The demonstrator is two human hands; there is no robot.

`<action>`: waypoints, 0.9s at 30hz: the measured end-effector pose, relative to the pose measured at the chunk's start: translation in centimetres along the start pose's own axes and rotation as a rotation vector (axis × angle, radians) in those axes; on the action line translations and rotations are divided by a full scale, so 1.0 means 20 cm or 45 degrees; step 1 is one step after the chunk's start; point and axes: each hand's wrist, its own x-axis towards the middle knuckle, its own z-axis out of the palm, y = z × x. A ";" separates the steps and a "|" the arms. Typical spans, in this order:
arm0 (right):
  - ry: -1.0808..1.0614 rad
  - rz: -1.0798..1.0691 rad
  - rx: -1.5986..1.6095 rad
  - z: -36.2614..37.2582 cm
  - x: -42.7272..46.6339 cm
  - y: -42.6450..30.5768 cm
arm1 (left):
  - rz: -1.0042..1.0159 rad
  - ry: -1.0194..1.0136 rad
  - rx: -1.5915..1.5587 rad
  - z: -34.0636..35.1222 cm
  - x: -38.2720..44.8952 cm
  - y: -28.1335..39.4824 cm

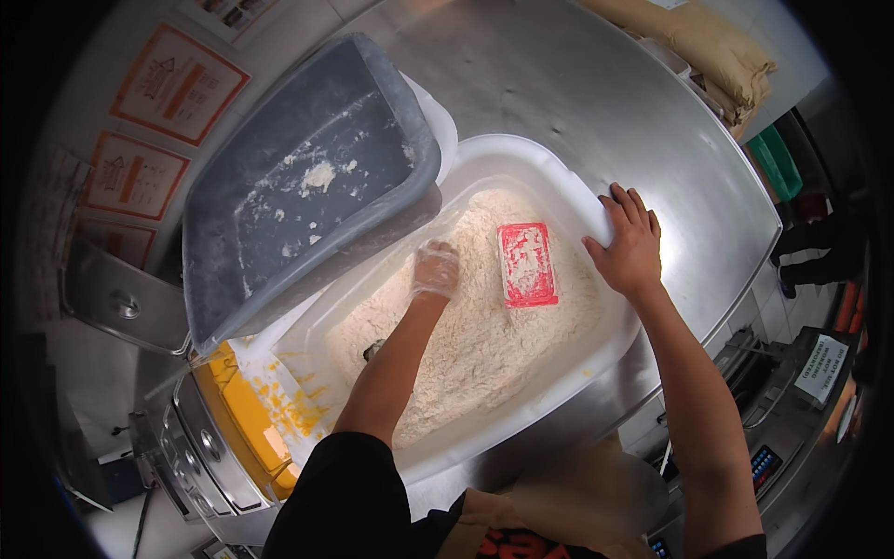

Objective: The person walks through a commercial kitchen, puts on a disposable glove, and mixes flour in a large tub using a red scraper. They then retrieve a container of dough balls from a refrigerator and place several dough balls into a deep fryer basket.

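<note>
A large white plastic tub [559, 175] filled with pale flour [475, 349] stands before me. My left hand [436, 269], in a thin clear glove, is down in the flour on the tub's far left side; its fingertips are hidden. My right hand [631, 241] is bare and rests on the tub's right rim with its fingers spread. Between the hands, a red plastic container [527, 265] dusted with flour lies on the surface. Beside my left forearm a small dark object [374, 349] shows, partly hidden; I cannot tell what it is.
A grey plastic bin [314, 189] with flour residue leans over the tub's left side. Yellow smears mark white plastic near a yellow container [255, 412]. Steel lidded pans [209, 447] stand lower left. Brown paper sacks [705, 49] lie on the steel table's [517, 77] far edge.
</note>
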 end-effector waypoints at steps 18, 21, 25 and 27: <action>-0.052 0.033 -0.031 -0.01 0.00 -0.01 | -0.826 -0.912 -0.568 0.67 -1.14 -0.67; -0.040 0.031 -0.034 -0.01 0.00 -0.01 | -1.213 -1.183 -1.156 0.68 -1.26 -0.50; -0.036 0.021 -0.039 0.00 0.00 0.00 | -1.634 -1.241 -1.994 0.47 -1.35 -0.33; -0.040 0.032 -0.034 0.00 0.00 0.00 | -1.601 -0.941 -2.446 0.34 -1.30 -0.27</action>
